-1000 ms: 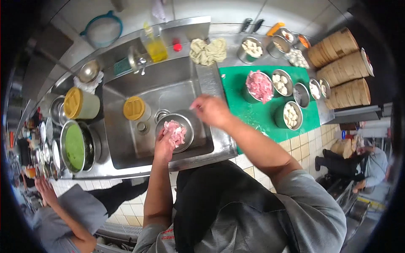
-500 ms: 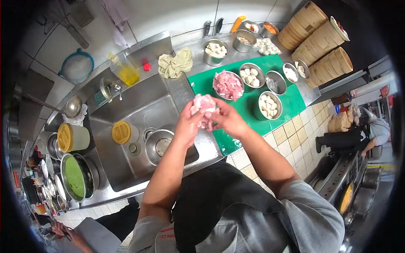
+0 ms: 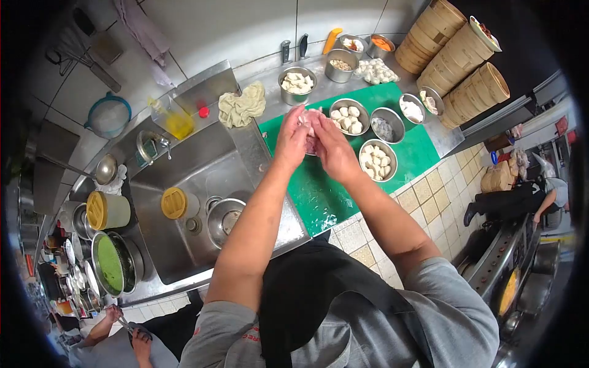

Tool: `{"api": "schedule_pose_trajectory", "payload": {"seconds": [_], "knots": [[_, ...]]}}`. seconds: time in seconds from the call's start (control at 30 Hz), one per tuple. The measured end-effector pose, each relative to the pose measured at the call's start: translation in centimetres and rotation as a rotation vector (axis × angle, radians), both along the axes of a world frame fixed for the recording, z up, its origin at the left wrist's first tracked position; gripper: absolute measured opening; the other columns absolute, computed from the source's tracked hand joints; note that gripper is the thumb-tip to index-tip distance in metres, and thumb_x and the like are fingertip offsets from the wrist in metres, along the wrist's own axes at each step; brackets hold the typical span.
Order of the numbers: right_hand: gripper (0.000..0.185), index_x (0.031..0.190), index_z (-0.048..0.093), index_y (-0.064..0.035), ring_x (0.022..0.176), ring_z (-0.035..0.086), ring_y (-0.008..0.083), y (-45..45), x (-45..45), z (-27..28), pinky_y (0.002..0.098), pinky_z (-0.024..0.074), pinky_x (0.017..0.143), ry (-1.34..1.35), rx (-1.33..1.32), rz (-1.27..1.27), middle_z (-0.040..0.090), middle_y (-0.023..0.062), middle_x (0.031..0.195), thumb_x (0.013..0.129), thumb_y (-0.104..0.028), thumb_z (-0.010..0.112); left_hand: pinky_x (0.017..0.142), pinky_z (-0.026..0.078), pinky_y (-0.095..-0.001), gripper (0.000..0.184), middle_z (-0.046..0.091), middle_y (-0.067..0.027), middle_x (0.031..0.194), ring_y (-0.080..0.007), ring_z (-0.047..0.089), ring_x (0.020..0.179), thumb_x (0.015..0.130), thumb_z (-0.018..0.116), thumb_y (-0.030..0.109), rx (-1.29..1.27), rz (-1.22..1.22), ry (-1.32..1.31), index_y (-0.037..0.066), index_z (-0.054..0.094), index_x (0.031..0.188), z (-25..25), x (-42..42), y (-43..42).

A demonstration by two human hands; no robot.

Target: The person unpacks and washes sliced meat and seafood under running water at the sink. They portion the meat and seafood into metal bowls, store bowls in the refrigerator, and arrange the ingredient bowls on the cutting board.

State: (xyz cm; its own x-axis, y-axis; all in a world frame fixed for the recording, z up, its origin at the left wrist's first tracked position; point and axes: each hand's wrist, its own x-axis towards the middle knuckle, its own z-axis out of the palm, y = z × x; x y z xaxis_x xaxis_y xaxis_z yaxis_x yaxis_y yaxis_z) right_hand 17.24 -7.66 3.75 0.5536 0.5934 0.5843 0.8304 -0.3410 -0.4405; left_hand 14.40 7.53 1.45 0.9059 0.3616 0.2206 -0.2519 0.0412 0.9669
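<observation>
Reaching forward from the grey sleeves, both forearms slope inward until the left hand (image 3: 293, 138) and right hand (image 3: 333, 150) meet over the near-left part of the green board (image 3: 319, 195). The fingers of each hand are curled and closed on the pink meat (image 3: 312, 122), which is held between them and partly covered.

Three metal bowls show plainly on the board: two with pale round pieces (image 3: 346, 119) (image 3: 375, 161), one with greyish contents (image 3: 388, 126). Two smaller bowls (image 3: 411, 109) (image 3: 431, 100) sit by its right edge. Four metal containers (image 3: 297, 84) (image 3: 341, 65) (image 3: 353, 45) (image 3: 381, 44) stand along the back of the desk (image 3: 270, 69), near two dark handles (image 3: 286, 51) (image 3: 304, 46) and one orange handle (image 3: 332, 40). Three steamer stacks (image 3: 429, 37) (image 3: 457, 55) (image 3: 475, 95) rise at the right. One steel bowl (image 3: 226, 222) and one yellow-lidded jar (image 3: 174, 203) are in the sink (image 3: 178, 245).

A second ago the hands were apart, the left holding meat over the steel bowl; now they are together above the board, hiding most of the bowl heaped with meat.
</observation>
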Motion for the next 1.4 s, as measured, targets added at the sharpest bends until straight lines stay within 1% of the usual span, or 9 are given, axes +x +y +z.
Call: {"api": "schedule_pose_trajectory", "payload": {"seconds": [0.13,0.27,0.33,0.47,0.77,0.83,0.93,1.07,1.4], "knots": [[0.052,0.134,0.054,0.0005,0.137,0.043,0.0371,-0.7,0.2,-0.4,0.0420,0.0374,0.112,0.092,-0.057,0.018,0.048,0.0240,0.143,0.083,0.004,0.063,0.115,0.028,-0.0391,0.055,0.040,-0.0243,0.147,-0.0316,0.037,0.139,0.091,0.058,0.011,0.552,0.181,0.148,0.002,0.043,0.144,0.4,-1.0,-1.5],[0.047,0.131,0.055,0.0021,0.128,0.051,0.0396,-1.9,1.0,0.6,0.0443,0.0448,0.105,0.342,0.114,0.086,0.051,0.0253,0.139,0.084,0.001,0.060,0.111,0.034,-0.0387,0.057,0.045,-0.0236,0.143,-0.0324,0.045,0.133,0.090,0.062,0.017,0.613,0.378,0.179,0.001,0.044,0.142,0.4,-0.8,-1.8],[0.045,0.131,0.056,0.0005,0.120,0.059,0.0372,-1.6,1.1,0.9,0.0417,0.0489,0.099,0.646,0.244,-0.020,0.059,0.0239,0.131,0.086,-0.002,0.061,0.108,0.039,-0.0414,0.058,0.045,-0.0240,0.143,-0.0376,0.048,0.129,0.088,0.066,0.019,0.201,0.280,0.185,0.002,0.046,0.139,-0.4,0.0,-1.8],[0.036,0.124,0.062,-0.0013,0.115,0.063,0.0331,-1.6,1.5,-0.2,0.0382,0.0494,0.097,0.323,0.043,0.017,0.063,0.0210,0.125,0.089,-0.004,0.061,0.101,0.045,-0.0411,0.056,0.051,-0.0233,0.137,-0.0363,0.055,0.121,0.088,0.066,0.020,0.300,0.290,0.204,0.002,0.047,0.137,-0.1,-0.4,-2.3],[0.038,0.122,0.064,-0.0029,0.120,0.058,0.0369,-2.2,4.9,3.0,0.0412,0.0450,0.102,0.379,-0.142,0.063,0.062,0.0221,0.126,0.087,-0.019,0.066,0.100,0.045,-0.0447,0.069,0.051,-0.0218,0.137,-0.0358,0.054,0.122,0.079,0.077,0.021,0.195,0.150,0.057,0.002,0.046,0.138,-1.7,-0.6,-2.1],[0.047,0.130,0.058,-0.0036,0.128,0.052,0.0364,-1.8,6.1,2.7,0.0411,0.0396,0.108,0.328,-0.072,0.071,0.056,0.0224,0.135,0.090,-0.028,0.066,0.102,0.045,-0.0443,0.091,0.045,-0.0198,0.142,-0.0360,0.050,0.127,0.067,0.087,0.024,0.699,0.383,-0.131,0.004,0.041,0.143,1.9,-2.6,-3.8],[0.049,0.132,0.057,-0.0015,0.124,0.056,0.0339,-0.4,7.2,2.2,0.0403,0.0425,0.105,0.503,-0.059,0.231,0.059,0.0222,0.131,0.092,-0.030,0.064,0.109,0.041,-0.0434,0.109,0.038,-0.0214,0.148,-0.0350,0.044,0.133,0.057,0.092,0.017,0.894,0.315,0.033,0.002,0.033,0.147,1.1,-2.6,-3.5],[0.047,0.127,0.058,0.0000,0.104,0.065,0.0378,-0.3,6.8,1.5,0.0408,0.0501,0.093,0.515,-0.131,0.214,0.068,0.0217,0.110,0.087,-0.023,0.067,0.106,0.045,-0.0420,0.100,0.041,-0.0176,0.144,-0.0353,0.047,0.130,0.061,0.090,0.015,0.695,0.208,0.072,0.010,0.038,0.146,0.4,-2.4,-2.2],[0.051,0.128,0.057,-0.0008,0.115,0.057,0.0393,-0.8,4.1,0.3,0.0450,0.0462,0.099,0.341,-0.059,0.200,0.061,0.0215,0.124,0.082,-0.018,0.071,0.104,0.047,-0.0417,0.094,0.044,-0.0144,0.141,-0.0351,0.050,0.127,0.064,0.079,0.001,0.637,0.122,0.050,0.016,0.038,0.147,-0.2,-3.1,-1.9]]}}
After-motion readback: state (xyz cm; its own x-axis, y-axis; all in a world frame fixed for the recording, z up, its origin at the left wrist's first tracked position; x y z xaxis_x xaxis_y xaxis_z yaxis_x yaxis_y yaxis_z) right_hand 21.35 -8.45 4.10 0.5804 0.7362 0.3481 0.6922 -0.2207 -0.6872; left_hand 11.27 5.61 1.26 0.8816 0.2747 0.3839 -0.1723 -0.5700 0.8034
